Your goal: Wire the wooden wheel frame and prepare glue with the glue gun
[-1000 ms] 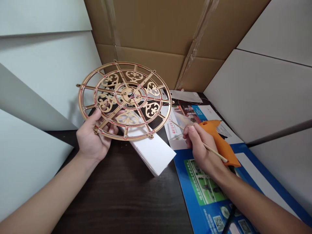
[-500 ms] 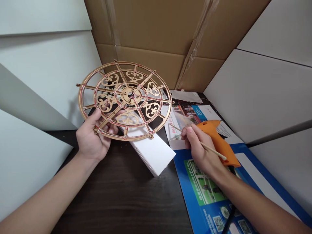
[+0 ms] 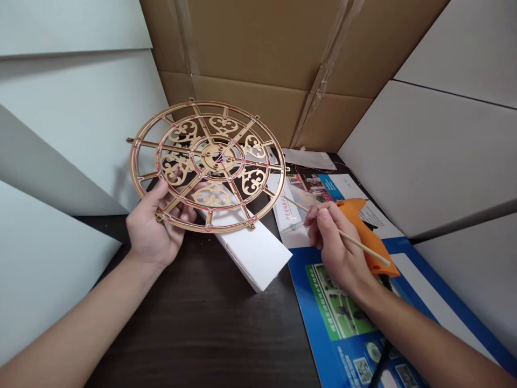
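Note:
My left hand (image 3: pixel 155 231) grips the lower left rim of a round gold openwork wheel frame (image 3: pixel 216 198), thumb on top and fingers underneath. The frame is held tilted above the table, with rings, spokes and heart-shaped scrollwork. Thin red and white wire runs along its rings and spokes to the hub. Between the fingers of my right hand (image 3: pixel 337 240) is a thin wooden stick (image 3: pixel 367 249), closed in a pinch. The stick's far tip points up and left, near the frame's right rim; whether it touches I cannot tell.
Beneath the frame lies a white box (image 3: pixel 258 256) on the dark table (image 3: pixel 202 323). An orange glue gun (image 3: pixel 359 221) with a dark cord rests on a blue printed sheet (image 3: pixel 311 323), behind my right hand. Cardboard (image 3: pixel 250 48) stands at the back, with white panels (image 3: pixel 452 145) on both sides.
My right hand has moved slightly to the right with the stick. The wheel frame and my left hand have stayed almost still.

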A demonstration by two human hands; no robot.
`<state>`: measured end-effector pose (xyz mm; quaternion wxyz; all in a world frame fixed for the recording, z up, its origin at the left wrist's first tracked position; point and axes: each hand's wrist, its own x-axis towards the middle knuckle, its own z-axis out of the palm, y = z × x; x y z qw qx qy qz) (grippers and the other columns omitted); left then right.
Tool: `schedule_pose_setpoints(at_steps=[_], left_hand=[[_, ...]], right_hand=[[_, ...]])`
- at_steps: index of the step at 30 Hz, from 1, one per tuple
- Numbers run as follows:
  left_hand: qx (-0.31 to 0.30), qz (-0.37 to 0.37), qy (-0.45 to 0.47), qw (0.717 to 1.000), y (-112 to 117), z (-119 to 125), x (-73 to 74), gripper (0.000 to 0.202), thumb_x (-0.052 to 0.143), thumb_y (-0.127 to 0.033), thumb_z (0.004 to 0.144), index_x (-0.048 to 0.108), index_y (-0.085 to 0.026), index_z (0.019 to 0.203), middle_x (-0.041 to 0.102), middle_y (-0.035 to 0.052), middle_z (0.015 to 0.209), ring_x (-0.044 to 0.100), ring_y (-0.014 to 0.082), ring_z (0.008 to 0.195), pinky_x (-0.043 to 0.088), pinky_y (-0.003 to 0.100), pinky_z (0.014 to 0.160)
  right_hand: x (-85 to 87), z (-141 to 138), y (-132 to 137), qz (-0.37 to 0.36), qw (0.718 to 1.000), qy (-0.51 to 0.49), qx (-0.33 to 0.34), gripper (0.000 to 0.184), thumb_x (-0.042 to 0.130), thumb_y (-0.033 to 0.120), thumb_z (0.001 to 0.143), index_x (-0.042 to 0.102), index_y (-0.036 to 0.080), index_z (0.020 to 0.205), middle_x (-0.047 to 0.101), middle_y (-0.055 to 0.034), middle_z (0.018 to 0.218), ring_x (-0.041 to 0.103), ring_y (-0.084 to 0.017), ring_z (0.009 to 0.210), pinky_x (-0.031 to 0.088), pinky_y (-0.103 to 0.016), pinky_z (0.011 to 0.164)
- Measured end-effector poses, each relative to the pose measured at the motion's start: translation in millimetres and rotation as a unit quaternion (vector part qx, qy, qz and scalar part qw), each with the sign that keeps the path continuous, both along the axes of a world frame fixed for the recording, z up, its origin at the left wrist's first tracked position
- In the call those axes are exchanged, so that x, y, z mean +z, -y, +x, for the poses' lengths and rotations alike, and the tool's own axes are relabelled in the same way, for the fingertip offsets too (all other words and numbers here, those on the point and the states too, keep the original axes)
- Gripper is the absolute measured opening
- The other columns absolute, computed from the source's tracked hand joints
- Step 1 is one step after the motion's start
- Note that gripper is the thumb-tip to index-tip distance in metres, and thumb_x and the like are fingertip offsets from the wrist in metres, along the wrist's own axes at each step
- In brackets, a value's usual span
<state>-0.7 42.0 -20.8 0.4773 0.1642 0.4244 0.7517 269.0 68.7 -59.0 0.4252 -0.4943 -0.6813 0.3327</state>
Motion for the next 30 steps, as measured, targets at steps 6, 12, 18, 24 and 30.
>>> schedule_pose_setpoints(at_steps=[6, 12, 18, 24, 30], left_hand=[[0.006, 0.001, -0.008, 1.0, -2.4, -0.8, -4.4, 0.044, 0.032, -0.019, 0.102, 0.07, -0.017, 0.079, 0.058, 0.0039, 0.055, 0.043, 0.0129, 0.039, 0.044, 0.025, 0.038], [0.005, 0.001, -0.01, 1.0, -1.7, -1.3, -4.3, 0.044, 0.032, -0.019, 0.102, 0.068, -0.017, 0.077, 0.065, 0.0058, 0.065, 0.044, 0.0122, 0.04, 0.042, 0.024, 0.038], [-0.002, -0.002, -0.008, 1.0, -1.5, 0.4, -1.9, 0.046, 0.03, -0.019, 0.103, 0.068, -0.017, 0.078, 0.067, 0.005, 0.066, 0.045, 0.0114, 0.041, 0.043, 0.024, 0.039], [-0.003, 0.005, -0.009, 1.0, 0.4, 1.7, 0.5, 0.049, 0.028, -0.016, 0.103, 0.069, -0.015, 0.076, 0.058, 0.0037, 0.055, 0.043, 0.0116, 0.039, 0.041, 0.024, 0.039], [0.014, 0.013, 0.002, 1.0, -3.0, -0.5, -4.3, 0.045, 0.033, -0.02, 0.101, 0.073, -0.014, 0.081, 0.065, 0.0078, 0.062, 0.04, 0.0117, 0.038, 0.037, 0.023, 0.035]], right_hand=[[1.0, -0.9, 0.8, 0.016, 0.999, -0.03, -0.007, 0.039, 0.039, 0.057, 0.104, 0.053, 0.023, 0.091, 0.05, 0.0008, 0.066, 0.047, -0.015, 0.056, 0.037, -0.031, 0.053], [3.9, -1.9, 2.7, 0.044, 0.997, -0.06, -0.008, 0.032, 0.041, 0.052, 0.104, 0.052, 0.024, 0.093, 0.055, -0.002, 0.075, 0.048, -0.016, 0.057, 0.038, -0.033, 0.054], [3.1, -2.7, 1.3, 0.026, 0.999, -0.041, -0.001, 0.034, 0.041, 0.053, 0.104, 0.053, 0.023, 0.093, 0.052, 0.0008, 0.069, 0.048, -0.015, 0.057, 0.039, -0.032, 0.054], [-0.2, -0.9, -3.5, -0.021, 1.0, -0.007, 0.001, 0.045, 0.038, 0.059, 0.104, 0.056, 0.022, 0.087, 0.051, 0.0011, 0.067, 0.047, -0.013, 0.057, 0.037, -0.031, 0.054], [2.4, -2.2, -2.2, -0.009, 0.999, 0.037, 0.024, 0.049, 0.036, 0.059, 0.105, 0.056, 0.02, 0.082, 0.052, -0.0005, 0.068, 0.048, -0.014, 0.062, 0.036, -0.03, 0.058]])
